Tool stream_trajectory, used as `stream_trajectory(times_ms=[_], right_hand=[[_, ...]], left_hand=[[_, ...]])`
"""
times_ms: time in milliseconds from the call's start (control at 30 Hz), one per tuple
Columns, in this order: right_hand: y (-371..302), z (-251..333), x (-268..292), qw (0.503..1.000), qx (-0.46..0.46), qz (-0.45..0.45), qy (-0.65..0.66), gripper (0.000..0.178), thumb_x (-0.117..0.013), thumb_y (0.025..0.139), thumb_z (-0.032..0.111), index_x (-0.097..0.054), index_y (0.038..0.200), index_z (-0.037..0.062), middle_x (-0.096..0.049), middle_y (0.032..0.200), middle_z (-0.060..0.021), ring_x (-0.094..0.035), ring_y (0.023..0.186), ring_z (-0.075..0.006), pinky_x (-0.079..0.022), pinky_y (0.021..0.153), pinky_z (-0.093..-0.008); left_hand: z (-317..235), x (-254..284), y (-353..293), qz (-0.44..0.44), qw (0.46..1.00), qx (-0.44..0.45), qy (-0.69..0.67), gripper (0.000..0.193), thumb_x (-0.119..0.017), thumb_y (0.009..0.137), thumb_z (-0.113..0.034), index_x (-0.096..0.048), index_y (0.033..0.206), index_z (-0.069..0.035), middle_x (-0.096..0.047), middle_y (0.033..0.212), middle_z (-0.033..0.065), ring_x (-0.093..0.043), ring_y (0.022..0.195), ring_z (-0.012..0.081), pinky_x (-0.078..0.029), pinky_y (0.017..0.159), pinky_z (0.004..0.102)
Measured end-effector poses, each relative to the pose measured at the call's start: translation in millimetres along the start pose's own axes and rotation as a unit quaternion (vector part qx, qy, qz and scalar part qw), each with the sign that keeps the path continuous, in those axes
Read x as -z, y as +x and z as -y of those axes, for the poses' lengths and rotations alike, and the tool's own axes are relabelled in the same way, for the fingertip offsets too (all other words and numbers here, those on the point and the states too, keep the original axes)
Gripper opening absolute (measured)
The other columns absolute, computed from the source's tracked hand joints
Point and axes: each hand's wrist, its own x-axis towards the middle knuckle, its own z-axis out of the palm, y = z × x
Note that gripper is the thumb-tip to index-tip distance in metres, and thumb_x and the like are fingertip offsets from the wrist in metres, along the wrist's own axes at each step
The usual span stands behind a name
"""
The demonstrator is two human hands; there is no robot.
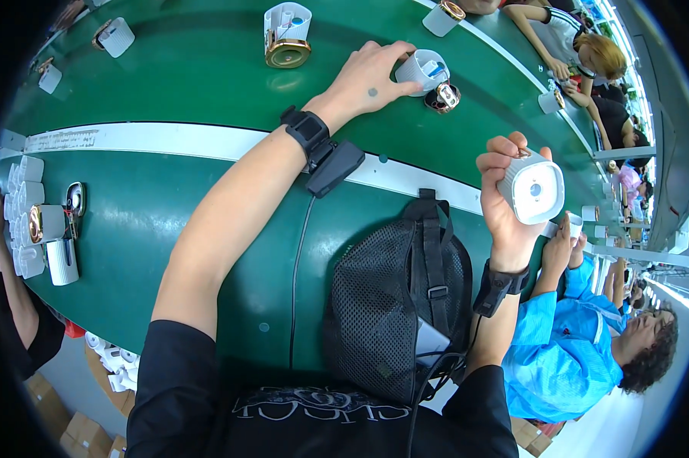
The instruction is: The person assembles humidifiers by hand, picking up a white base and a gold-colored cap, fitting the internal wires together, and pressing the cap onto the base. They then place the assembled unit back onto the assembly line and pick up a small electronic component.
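Observation:
My left hand reaches to the far side of the green work surface, its thumb and fingers closed around a white ribbed cup-shaped housing. Small parts and wires show inside that housing, and a gold-rimmed cap lies against its right side. Raised at the right, my right hand grips another white housing, whose squarish end with a round centre faces me. A bit of gold metal shows at its top, by my fingertips. Dark straps with small devices sit on both wrists.
A black mesh backpack lies between my forearms. White housings are grouped at the left edge, beside a person's arm. An open housing with a gold cap stands at the far side. A person in blue works close on my right.

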Motion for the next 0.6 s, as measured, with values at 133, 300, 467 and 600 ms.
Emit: stream_trajectory(times_ms=[133, 300, 467, 600], right_hand=[[-1.6, -10.1, -4.4, 0.999, -0.010, -0.002, 0.031, 0.031, -0.052, 0.105, 0.029, -0.048, 0.117, 0.0006, -0.048, 0.110, -0.0126, -0.049, 0.105, -0.0270, -0.052, 0.097, -0.0406], [-1.1, -14.7, -10.0, 1.000, -0.016, 0.003, 0.002, 0.032, -0.051, 0.105, 0.030, -0.048, 0.117, 0.0006, -0.048, 0.110, -0.0127, -0.051, 0.105, -0.0276, -0.054, 0.094, -0.0413], [4.2, -23.0, -18.3, 0.998, -0.016, -0.002, -0.056, 0.033, -0.050, 0.105, 0.032, -0.052, 0.115, 0.0009, -0.051, 0.106, -0.0129, -0.054, 0.099, -0.0277, -0.054, 0.090, -0.0378], [-6.4, -17.6, -18.1, 0.927, 0.105, -0.109, -0.344, 0.030, -0.055, 0.104, 0.031, -0.057, 0.112, 0.0020, -0.054, 0.103, -0.0132, -0.056, 0.095, -0.0262, -0.053, 0.086, -0.0371]], left_hand=[[-5.2, 6.1, 3.6, 0.088, 0.992, 0.031, -0.083, 0.076, -0.080, 0.079, -0.050, -0.058, 0.138, -0.008, -0.061, 0.135, 0.0178, -0.054, 0.124, 0.0364, -0.042, 0.106, 0.0466], [-4.2, -10.6, -2.7, -0.038, 0.997, -0.060, 0.011, 0.074, -0.082, 0.079, -0.046, -0.057, 0.139, -0.010, -0.065, 0.128, 0.0142, -0.058, 0.115, 0.0287, -0.046, 0.103, 0.0423], [-15.8, -20.0, 7.0, -0.006, 0.997, -0.076, -0.007, 0.071, -0.083, 0.079, -0.045, -0.061, 0.135, -0.008, -0.068, 0.121, 0.0126, -0.061, 0.112, 0.0269, -0.046, 0.101, 0.0424], [-23.4, -23.2, -5.3, 0.081, 0.996, -0.025, -0.016, 0.068, -0.083, 0.079, -0.043, -0.062, 0.133, -0.007, -0.068, 0.122, 0.0131, -0.062, 0.112, 0.0270, -0.046, 0.101, 0.0423]])
